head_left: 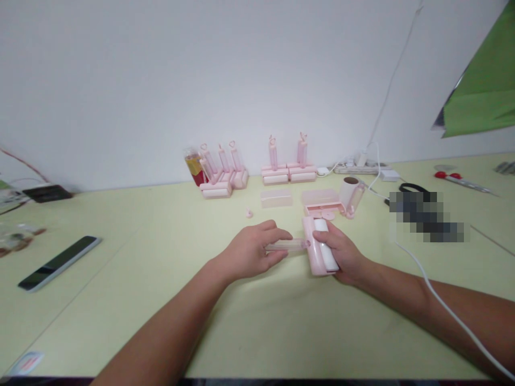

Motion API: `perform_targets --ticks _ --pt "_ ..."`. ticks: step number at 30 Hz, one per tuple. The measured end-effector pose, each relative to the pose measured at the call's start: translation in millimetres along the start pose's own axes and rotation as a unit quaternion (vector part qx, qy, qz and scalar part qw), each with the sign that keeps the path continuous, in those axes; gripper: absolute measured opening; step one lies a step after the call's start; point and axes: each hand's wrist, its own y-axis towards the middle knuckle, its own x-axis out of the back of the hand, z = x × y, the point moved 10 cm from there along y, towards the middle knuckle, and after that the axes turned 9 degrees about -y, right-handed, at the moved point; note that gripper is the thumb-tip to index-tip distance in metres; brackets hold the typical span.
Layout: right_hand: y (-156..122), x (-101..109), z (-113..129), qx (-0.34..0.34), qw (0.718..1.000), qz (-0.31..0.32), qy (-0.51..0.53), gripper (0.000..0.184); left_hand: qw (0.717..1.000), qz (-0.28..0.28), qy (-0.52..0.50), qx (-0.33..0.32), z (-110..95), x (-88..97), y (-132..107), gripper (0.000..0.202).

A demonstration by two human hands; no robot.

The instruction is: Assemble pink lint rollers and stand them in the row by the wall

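Observation:
My left hand [257,249] is closed round a translucent tube-shaped handle [295,245], its far end meeting the side of a pink lint roller body [314,249]. My right hand [346,252] grips that body from the right, thumb on its white roll [326,246]. Whether handle and body are locked together I cannot tell. Just behind lie a pink open frame [325,207], a white paper roll with a brown core [349,192], and another clear handle [356,199]. A small pink part [249,213] sits behind my left hand.
Several pink lint rollers with upright handles [273,154] stand along the wall, beside a red and yellow package [196,167]. A phone [60,262] lies left. On the right are a power strip [362,168], a white cable [426,279] crossing over my right arm, and red-handled scissors [446,176].

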Motion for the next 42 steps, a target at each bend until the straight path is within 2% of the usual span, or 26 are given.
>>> perform_targets --ticks 6,15,24,26,28,30,31,32,34,36,37,39,42 --pt "-2.0 0.5 -0.7 -0.014 1.0 -0.007 -0.011 0.041 0.999 0.016 0.029 -0.003 -3.8 -3.6 1.4 0.027" --pt "-2.0 4.6 -0.5 0.003 0.998 -0.032 -0.047 0.038 0.998 0.043 0.052 -0.016 -5.7 -10.5 1.8 0.034" --pt "-5.8 1.6 0.3 0.007 0.996 -0.027 -0.085 0.04 0.998 0.049 0.014 -0.031 -9.8 -16.3 3.7 0.035" --pt "-5.3 1.6 0.9 0.011 0.994 -0.026 -0.106 0.043 0.998 0.045 0.017 -0.029 -7.8 -16.4 3.7 0.035" --pt "-4.7 4.2 5.5 0.033 0.984 -0.038 -0.169 0.055 0.999 0.041 0.023 -0.024 -5.2 -16.7 3.5 0.034" --pt "-6.7 5.4 20.7 0.1 0.953 -0.06 -0.28 0.07 0.999 0.032 0.025 -0.012 -1.7 -17.1 3.5 0.033" --pt "-10.0 2.0 31.6 0.151 0.922 -0.065 -0.35 0.075 0.999 0.025 0.022 -0.001 0.6 -17.1 3.7 0.032" --pt "-15.4 -5.2 42.5 0.208 0.881 -0.062 -0.421 0.075 1.0 0.016 0.016 0.013 3.2 -17.5 4.0 0.031" --pt "-29.9 -27.5 56.7 0.31 0.776 -0.03 -0.548 0.066 0.999 0.002 0.0 0.044 7.5 -19.5 4.3 0.029" --pt "-42.1 -46.0 59.1 0.36 0.68 0.009 -0.639 0.05 0.997 -0.01 -0.017 0.068 8.6 -22.1 4.4 0.029" --pt "-45.4 -51.0 58.7 0.364 0.648 0.022 -0.669 0.043 0.997 -0.012 -0.026 0.074 7.8 -23.3 4.4 0.03" --pt "-46.9 -54.5 57.5 0.35 0.61 0.041 -0.709 0.032 0.996 0.002 -0.06 0.068 5.2 -26.4 4.6 0.037" --pt "-44.4 -54.4 56.8 0.322 0.582 0.056 -0.745 0.017 0.99 0.053 -0.127 0.031 10.2 -28.2 4.4 0.055"
